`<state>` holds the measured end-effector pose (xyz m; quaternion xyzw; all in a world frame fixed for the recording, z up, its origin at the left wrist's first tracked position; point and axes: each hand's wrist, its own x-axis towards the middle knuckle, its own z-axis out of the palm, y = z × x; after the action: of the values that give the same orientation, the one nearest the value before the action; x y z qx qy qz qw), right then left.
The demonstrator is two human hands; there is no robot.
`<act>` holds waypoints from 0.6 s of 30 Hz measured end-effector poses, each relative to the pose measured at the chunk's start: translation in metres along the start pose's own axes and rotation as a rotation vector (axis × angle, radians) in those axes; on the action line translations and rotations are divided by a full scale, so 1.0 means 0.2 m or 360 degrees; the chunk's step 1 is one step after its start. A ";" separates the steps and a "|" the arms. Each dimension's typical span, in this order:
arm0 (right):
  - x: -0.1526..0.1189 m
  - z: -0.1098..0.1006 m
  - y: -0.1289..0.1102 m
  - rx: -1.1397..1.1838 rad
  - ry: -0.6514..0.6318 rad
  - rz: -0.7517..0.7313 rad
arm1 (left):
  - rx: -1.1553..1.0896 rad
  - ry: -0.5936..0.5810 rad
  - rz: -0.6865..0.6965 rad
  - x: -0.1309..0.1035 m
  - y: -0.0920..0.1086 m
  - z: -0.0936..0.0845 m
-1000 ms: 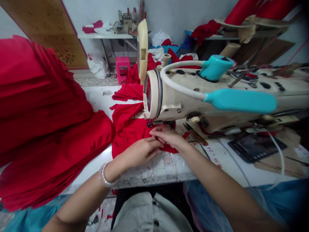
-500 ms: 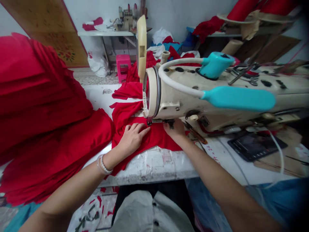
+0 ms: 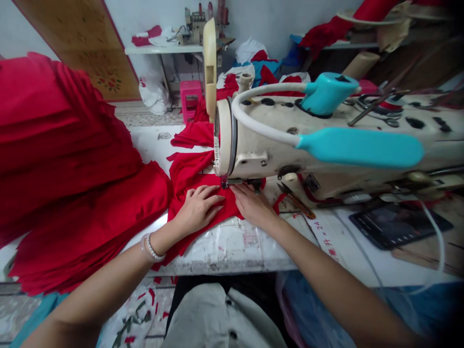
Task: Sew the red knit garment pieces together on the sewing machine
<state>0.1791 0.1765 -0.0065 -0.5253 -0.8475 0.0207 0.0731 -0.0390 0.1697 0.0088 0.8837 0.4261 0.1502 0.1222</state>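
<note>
A piece of red fabric (image 3: pixel 195 181) lies under the needle end of a cream sewing machine (image 3: pixel 253 140). On its left part rests my left hand (image 3: pixel 201 208), palm down with fingers spread and bent a little. My right hand (image 3: pixel 252 205) is just right of the presser foot (image 3: pixel 224 183), its fingers close together on the fabric and its fingertips near the foot; the thumb is hidden. Thread snips (image 3: pixel 297 200) lie on the table to the right of this hand.
A tall stack of red cut fabric (image 3: pixel 72 159) stands on the left. A turquoise lamp (image 3: pixel 362 147) with a white flexible neck sits on the machine. To the right lies a dark tablet-like device (image 3: pixel 395 224). Behind are a pink stool (image 3: pixel 190 96) and another machine (image 3: pixel 197 29).
My right hand has moved left, out from under the machine arm to beside the presser foot. The fabric's right part has drawn in with it. My left hand stays nearly in place.
</note>
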 end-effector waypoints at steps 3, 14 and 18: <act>0.01 0.01 0.02 -0.0036 0.0006 -0.0003 | -0.0023 -0.0006 0.0004 0.00 -0.01 -0.01; -0.15 -0.08 0.12 -0.0086 0.0655 -0.0198 | -0.0063 -0.0061 -0.0033 0.03 -0.05 -0.01; -0.54 -0.25 0.46 -0.0397 0.1430 0.0221 | -0.0085 -0.0060 -0.0038 0.05 -0.07 -0.01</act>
<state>0.3153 0.1183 0.0209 -0.5424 -0.6909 -0.3057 0.3674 -0.0446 0.1863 0.0063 0.8777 0.4301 0.1432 0.1554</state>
